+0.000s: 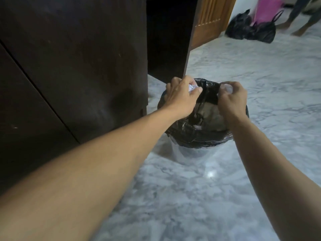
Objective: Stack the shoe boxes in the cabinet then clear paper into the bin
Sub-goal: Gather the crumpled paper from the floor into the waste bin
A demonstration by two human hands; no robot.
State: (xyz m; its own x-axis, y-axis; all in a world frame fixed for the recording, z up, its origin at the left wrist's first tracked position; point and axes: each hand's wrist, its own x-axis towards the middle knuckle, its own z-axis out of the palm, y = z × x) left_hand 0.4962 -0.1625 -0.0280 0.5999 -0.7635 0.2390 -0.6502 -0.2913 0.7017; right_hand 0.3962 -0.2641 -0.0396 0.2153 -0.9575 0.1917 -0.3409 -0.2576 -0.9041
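A bin (189, 153) lined with a black plastic bag (196, 136) stands on the marble floor beside a dark wooden cabinet (73, 63). Over its left rim, my left hand (180, 96) grips a crumpled white paper (70, 87). My right hand (231, 98) hovers over the right rim and holds another crumpled pale paper (226, 88). Some rubbish lies inside the bag. No shoe boxes are in view.
An open dark cabinet compartment (168, 37) is behind the bin. A wooden door (210, 20) stands further back. Black bags (251, 28) and a pink bag (267, 9) lie on the floor at top right, where a person's legs (302, 18) stand.
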